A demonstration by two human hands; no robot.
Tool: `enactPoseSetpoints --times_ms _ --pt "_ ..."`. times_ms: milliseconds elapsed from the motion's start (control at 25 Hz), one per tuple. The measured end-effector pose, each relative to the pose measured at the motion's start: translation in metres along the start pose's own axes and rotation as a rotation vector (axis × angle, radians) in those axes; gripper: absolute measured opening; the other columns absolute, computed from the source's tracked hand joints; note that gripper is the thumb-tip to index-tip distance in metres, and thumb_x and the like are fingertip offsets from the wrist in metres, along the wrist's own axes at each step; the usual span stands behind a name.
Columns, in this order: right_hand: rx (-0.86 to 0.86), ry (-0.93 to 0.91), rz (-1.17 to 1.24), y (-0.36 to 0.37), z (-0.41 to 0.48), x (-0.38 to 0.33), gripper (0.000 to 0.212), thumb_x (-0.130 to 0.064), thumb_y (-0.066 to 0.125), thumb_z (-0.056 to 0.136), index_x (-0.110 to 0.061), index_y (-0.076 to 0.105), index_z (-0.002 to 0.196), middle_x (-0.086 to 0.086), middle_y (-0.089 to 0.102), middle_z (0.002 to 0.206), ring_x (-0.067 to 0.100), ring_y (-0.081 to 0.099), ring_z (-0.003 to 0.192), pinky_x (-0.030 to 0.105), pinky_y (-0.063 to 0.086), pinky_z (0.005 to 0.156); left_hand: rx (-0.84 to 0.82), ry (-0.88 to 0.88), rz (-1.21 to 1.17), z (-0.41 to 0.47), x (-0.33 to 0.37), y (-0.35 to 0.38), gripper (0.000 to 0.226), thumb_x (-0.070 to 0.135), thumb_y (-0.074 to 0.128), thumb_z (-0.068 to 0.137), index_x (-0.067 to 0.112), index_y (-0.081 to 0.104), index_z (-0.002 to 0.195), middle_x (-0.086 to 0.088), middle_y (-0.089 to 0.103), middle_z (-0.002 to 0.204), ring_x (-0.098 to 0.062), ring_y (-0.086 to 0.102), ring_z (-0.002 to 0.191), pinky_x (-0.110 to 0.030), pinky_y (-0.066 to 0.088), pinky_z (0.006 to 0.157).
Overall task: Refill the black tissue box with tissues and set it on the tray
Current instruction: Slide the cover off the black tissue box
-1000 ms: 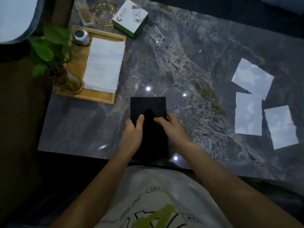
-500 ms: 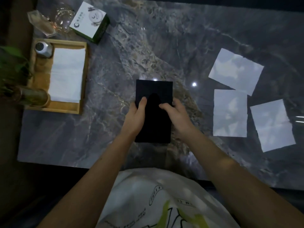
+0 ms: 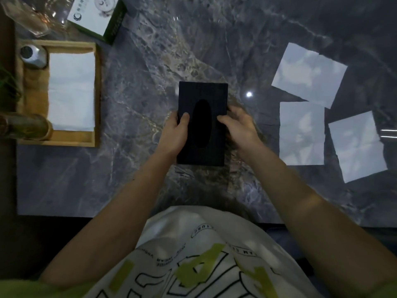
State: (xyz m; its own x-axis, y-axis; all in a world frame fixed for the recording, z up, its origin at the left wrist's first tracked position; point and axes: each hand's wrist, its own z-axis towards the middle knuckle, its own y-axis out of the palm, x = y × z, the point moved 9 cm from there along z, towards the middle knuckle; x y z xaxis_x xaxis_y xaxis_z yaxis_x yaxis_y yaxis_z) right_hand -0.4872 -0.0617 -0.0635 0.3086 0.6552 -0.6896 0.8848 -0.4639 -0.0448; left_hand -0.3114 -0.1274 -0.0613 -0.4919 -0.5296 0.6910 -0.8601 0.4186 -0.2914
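The black tissue box (image 3: pixel 203 93) lies flat on the marble table (image 3: pixel 139 82) in front of me, its oval slot facing up and dark inside. My left hand (image 3: pixel 175 134) grips its left edge with the thumb on top. My right hand (image 3: pixel 239 126) grips the right edge the same way. A stack of white tissues (image 3: pixel 72 91) lies in the wooden tray (image 3: pixel 97 93) at the left. Three loose white tissue sheets (image 3: pixel 301 134) lie spread on the table to the right.
On the tray stand a small silver can (image 3: pixel 32 55) and a glass vase (image 3: pixel 23 126) with a green plant. A white and green carton (image 3: pixel 96 15) and glassware (image 3: pixel 28 18) sit behind the tray. The table's near edge runs just before my shirt.
The box, held in both hands, has moved away from the table's near edge toward the middle. My thumbs have spread from the slot toward the box's sides.
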Motion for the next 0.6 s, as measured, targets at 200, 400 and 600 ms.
enactPoseSetpoints --times_ms 200,400,600 --pt "0.022 -0.003 -0.078 -0.004 0.002 0.01 0.045 -0.013 0.063 0.093 -0.007 0.048 0.134 0.001 0.06 0.116 0.015 0.061 0.105 0.02 0.053 0.082 -0.042 0.159 0.085 0.002 -0.009 -0.006 0.035 0.028 0.04 0.102 0.015 0.05 0.132 -0.002 0.063 0.12 -0.016 0.061 0.108 -0.037 0.052 0.094" --pt "0.01 0.064 -0.13 -0.01 0.004 0.025 0.057 -0.037 0.071 0.087 -0.008 0.052 0.132 0.005 0.061 0.125 0.02 0.061 0.113 0.037 0.052 0.097 -0.068 0.138 0.016 0.006 -0.012 -0.008 0.036 0.025 0.045 0.101 0.016 0.048 0.135 -0.007 0.061 0.124 -0.017 0.062 0.109 -0.039 0.051 0.097" --pt "-0.114 0.176 -0.044 -0.006 0.006 0.027 0.049 -0.029 0.071 0.088 -0.006 0.055 0.128 0.005 0.069 0.114 0.014 0.07 0.091 0.02 0.055 0.059 -0.088 0.148 0.048 0.008 -0.016 -0.008 0.039 0.029 0.045 0.1 0.02 0.045 0.138 -0.004 0.061 0.127 -0.015 0.062 0.11 -0.04 0.051 0.097"
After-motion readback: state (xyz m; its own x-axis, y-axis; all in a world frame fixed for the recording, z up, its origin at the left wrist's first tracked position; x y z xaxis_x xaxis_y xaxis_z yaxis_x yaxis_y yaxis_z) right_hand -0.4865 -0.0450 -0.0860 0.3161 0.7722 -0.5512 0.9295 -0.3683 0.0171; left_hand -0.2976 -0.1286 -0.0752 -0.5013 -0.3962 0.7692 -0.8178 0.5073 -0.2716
